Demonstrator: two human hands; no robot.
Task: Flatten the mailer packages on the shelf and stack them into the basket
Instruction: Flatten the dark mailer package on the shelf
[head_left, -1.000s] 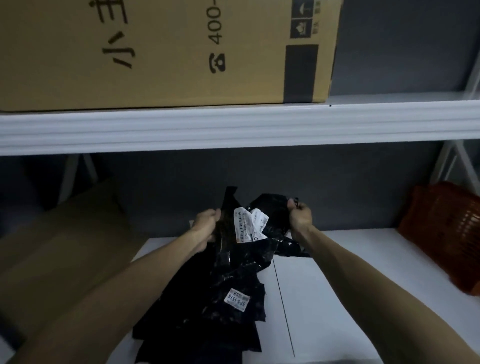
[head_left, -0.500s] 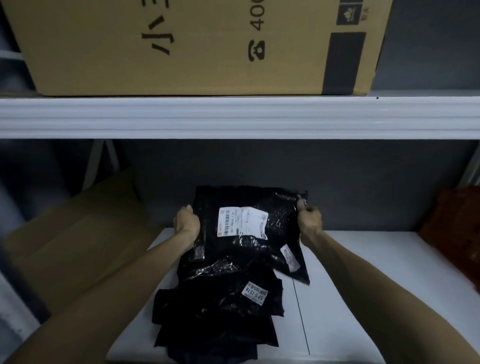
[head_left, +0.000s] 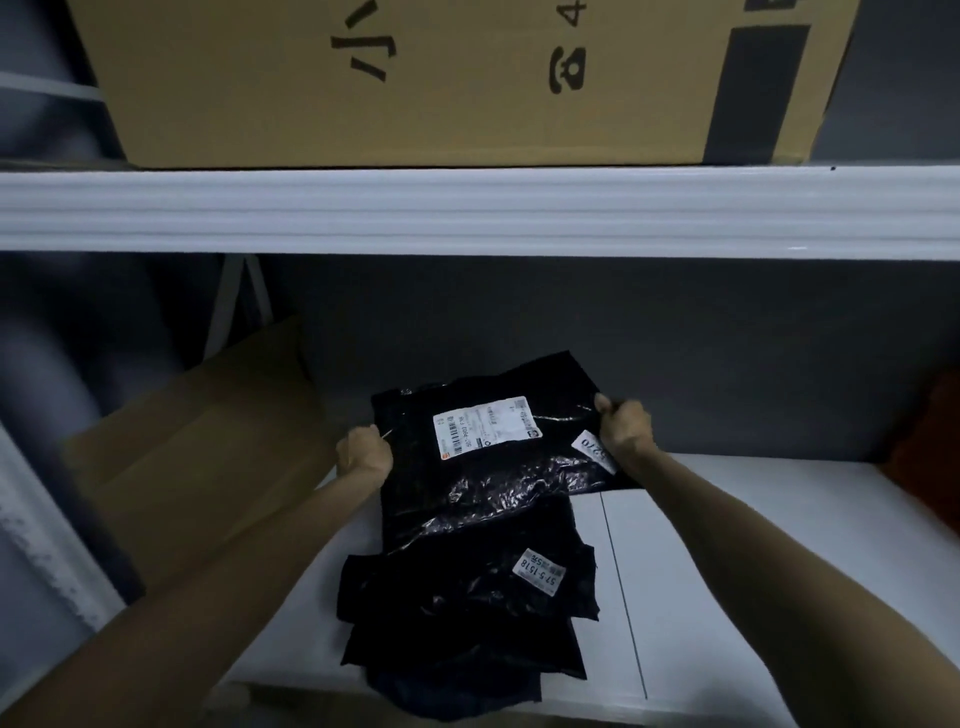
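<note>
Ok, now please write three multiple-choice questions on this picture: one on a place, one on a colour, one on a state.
1. Where does the big cardboard box stand? A) on the floor B) on the upper shelf C) on a chair
2. What colour is the held mailer? A) white B) brown C) black
3. How is this mailer held? A) left hand and right hand grip its opposite edges B) by one hand only C) no hand touches it
Answers: 1 B, it sits above the white shelf edge; 2 C, only its shipping label is white; 3 A, a hand grips each side.
</note>
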